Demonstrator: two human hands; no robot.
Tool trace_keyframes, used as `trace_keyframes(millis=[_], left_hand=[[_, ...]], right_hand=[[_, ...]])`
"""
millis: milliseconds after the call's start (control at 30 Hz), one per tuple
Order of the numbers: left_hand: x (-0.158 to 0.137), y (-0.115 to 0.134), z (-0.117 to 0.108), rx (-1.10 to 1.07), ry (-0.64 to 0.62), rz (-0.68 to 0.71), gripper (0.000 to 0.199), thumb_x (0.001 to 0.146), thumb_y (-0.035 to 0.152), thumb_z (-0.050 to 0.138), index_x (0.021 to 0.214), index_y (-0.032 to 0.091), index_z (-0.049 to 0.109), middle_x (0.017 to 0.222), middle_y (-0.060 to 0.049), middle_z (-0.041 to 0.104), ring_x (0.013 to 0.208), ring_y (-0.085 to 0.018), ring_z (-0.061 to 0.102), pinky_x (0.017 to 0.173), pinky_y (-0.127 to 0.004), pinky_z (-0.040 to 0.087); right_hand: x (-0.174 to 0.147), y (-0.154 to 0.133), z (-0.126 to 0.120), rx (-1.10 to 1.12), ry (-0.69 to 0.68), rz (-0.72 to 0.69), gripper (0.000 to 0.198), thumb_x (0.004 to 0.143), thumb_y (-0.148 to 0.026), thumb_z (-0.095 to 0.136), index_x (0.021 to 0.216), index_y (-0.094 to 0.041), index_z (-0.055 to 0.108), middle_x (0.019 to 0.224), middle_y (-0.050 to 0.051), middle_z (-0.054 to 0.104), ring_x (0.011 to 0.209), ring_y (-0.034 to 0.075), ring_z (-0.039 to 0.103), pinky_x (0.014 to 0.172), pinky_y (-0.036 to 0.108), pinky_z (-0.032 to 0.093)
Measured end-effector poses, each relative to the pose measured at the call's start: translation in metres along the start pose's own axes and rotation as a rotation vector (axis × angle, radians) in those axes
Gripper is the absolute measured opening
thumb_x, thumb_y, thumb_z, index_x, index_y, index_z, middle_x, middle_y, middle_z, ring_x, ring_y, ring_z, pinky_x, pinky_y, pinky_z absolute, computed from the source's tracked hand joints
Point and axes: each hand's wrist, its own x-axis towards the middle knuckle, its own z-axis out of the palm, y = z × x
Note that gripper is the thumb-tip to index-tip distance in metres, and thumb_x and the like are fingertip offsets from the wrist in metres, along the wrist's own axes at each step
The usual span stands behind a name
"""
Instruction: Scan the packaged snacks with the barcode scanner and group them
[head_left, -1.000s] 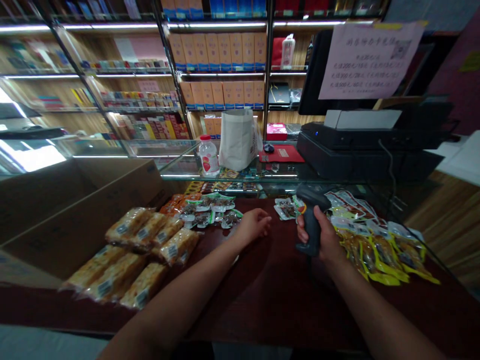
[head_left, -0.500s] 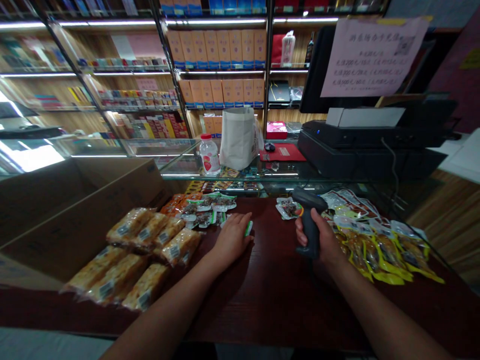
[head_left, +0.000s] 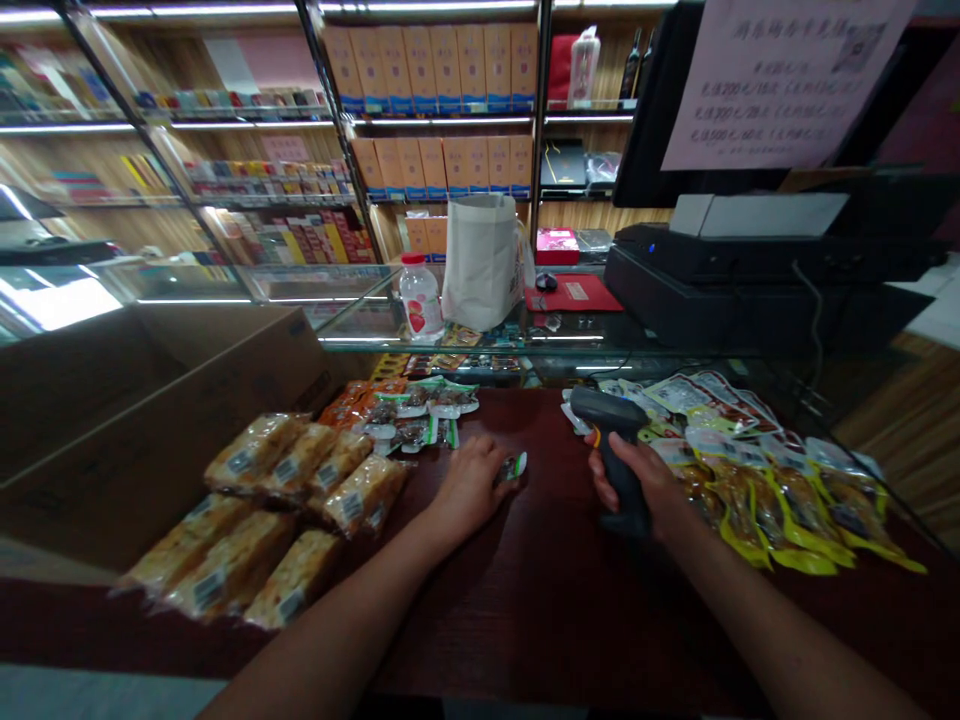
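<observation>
Low over the dark red counter [head_left: 517, 600], my left hand [head_left: 466, 490] is closed on a small snack packet [head_left: 516, 467] with a green and white edge; the fingers hide most of it. A black barcode scanner [head_left: 611, 411] is gripped by its handle in my right hand [head_left: 651, 478], its head pointing left. Behind the scanner, a small packet [head_left: 574, 412] is partly hidden. Beyond my left hand lie similar green-edged packets [head_left: 416, 433] and orange packets [head_left: 351, 403]. Several clear-wrapped pastry bars [head_left: 366, 495] sit to its left. Yellow-edged food pouches [head_left: 796, 505] lie right of my right hand.
At the left stands an open cardboard box [head_left: 187, 400]. A glass display case [head_left: 360, 325] at the back carries a plastic bottle [head_left: 421, 305], a white bag [head_left: 481, 265] and a red folder [head_left: 576, 293]. Flat pouches [head_left: 712, 400] and a black register [head_left: 720, 290] are at right.
The packet in my left hand has come further into view at the fingertips. The scanner has tilted and now covers more of the packet behind it. The camera view has shifted slightly.
</observation>
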Motion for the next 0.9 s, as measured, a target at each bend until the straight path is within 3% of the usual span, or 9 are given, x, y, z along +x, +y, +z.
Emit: trace_keyframes(millis=[33,100,200,300,433,633,700,767,900], left_hand=[[-0.001,0.002,0.000,-0.031,0.028,0.026,0.024,0.088,0.031,0.063,0.107,0.018,0.070,0.099,-0.009,0.061,0.098,-0.025,0.056,0.085,-0.037,0.044],[-0.002,0.005,0.001,-0.128,0.108,0.083,0.023,0.095,0.029,0.053,0.101,0.018,0.072,0.095,-0.008,0.059,0.095,-0.022,0.055,0.084,-0.034,0.045],[-0.006,0.012,0.001,-0.237,0.214,0.201,0.029,0.097,0.029,0.048,0.113,0.020,0.070,0.104,-0.009,0.060,0.100,-0.022,0.054,0.087,-0.035,0.046],[-0.009,0.022,0.000,-0.163,0.214,0.313,0.033,0.096,0.028,0.051,0.124,0.026,0.067,0.110,-0.010,0.061,0.102,-0.024,0.053,0.086,-0.038,0.046],[-0.012,0.034,-0.002,-0.074,0.191,0.390,0.032,0.095,0.028,0.053,0.123,0.029,0.068,0.108,-0.009,0.064,0.098,-0.024,0.053,0.082,-0.038,0.047],[-0.011,0.032,0.004,-0.251,0.196,0.431,0.045,0.090,0.036,0.064,0.134,0.030,0.059,0.123,-0.010,0.062,0.114,-0.026,0.053,0.095,-0.043,0.046],[-0.010,0.029,0.008,-0.383,0.192,0.383,0.063,0.080,0.044,0.075,0.138,0.030,0.055,0.130,-0.011,0.060,0.122,-0.029,0.051,0.103,-0.048,0.043],[-0.007,0.026,0.013,-0.593,0.174,0.251,0.079,0.072,0.047,0.081,0.142,0.028,0.050,0.140,-0.013,0.054,0.130,-0.032,0.047,0.109,-0.051,0.039],[-0.002,0.025,0.019,-1.202,0.040,-0.151,0.066,0.082,0.047,0.071,0.141,0.024,0.050,0.140,-0.016,0.056,0.124,-0.028,0.057,0.103,-0.044,0.047]], right_hand=[[0.000,0.001,0.001,-0.025,-0.002,0.008,0.038,0.082,-0.052,0.072,0.099,-0.019,0.063,0.067,-0.003,0.061,0.039,0.008,0.049,0.036,0.020,0.038],[-0.001,0.004,0.004,-0.071,-0.001,0.019,0.039,0.079,-0.050,0.075,0.099,-0.019,0.062,0.067,-0.003,0.062,0.041,0.008,0.050,0.036,0.020,0.039],[-0.001,0.007,0.010,-0.151,0.004,0.029,0.044,0.074,-0.050,0.080,0.098,-0.019,0.060,0.068,-0.002,0.064,0.041,0.009,0.050,0.037,0.020,0.040],[-0.002,0.010,0.015,-0.248,0.016,0.049,0.048,0.070,-0.053,0.080,0.096,-0.019,0.058,0.059,-0.003,0.064,0.038,0.010,0.048,0.036,0.021,0.038],[-0.004,0.012,0.019,-0.331,0.038,0.100,0.047,0.067,-0.049,0.083,0.094,-0.020,0.058,0.046,-0.007,0.058,0.037,0.012,0.049,0.037,0.022,0.038],[-0.004,0.014,0.015,-0.270,0.057,0.085,0.044,0.063,-0.039,0.087,0.091,-0.021,0.059,0.046,-0.008,0.056,0.038,0.011,0.048,0.040,0.023,0.039],[-0.004,0.013,0.013,-0.250,0.048,0.057,0.042,0.064,-0.038,0.086,0.092,-0.020,0.060,0.047,-0.008,0.056,0.038,0.010,0.047,0.041,0.022,0.040],[-0.003,0.012,0.011,-0.190,0.033,0.026,0.041,0.066,-0.036,0.086,0.094,-0.019,0.061,0.058,-0.006,0.061,0.039,0.008,0.047,0.041,0.021,0.039],[-0.005,0.008,0.008,-0.050,-0.045,0.007,0.041,0.069,-0.031,0.084,0.102,-0.022,0.062,0.076,-0.004,0.064,0.041,0.007,0.048,0.039,0.020,0.039]])
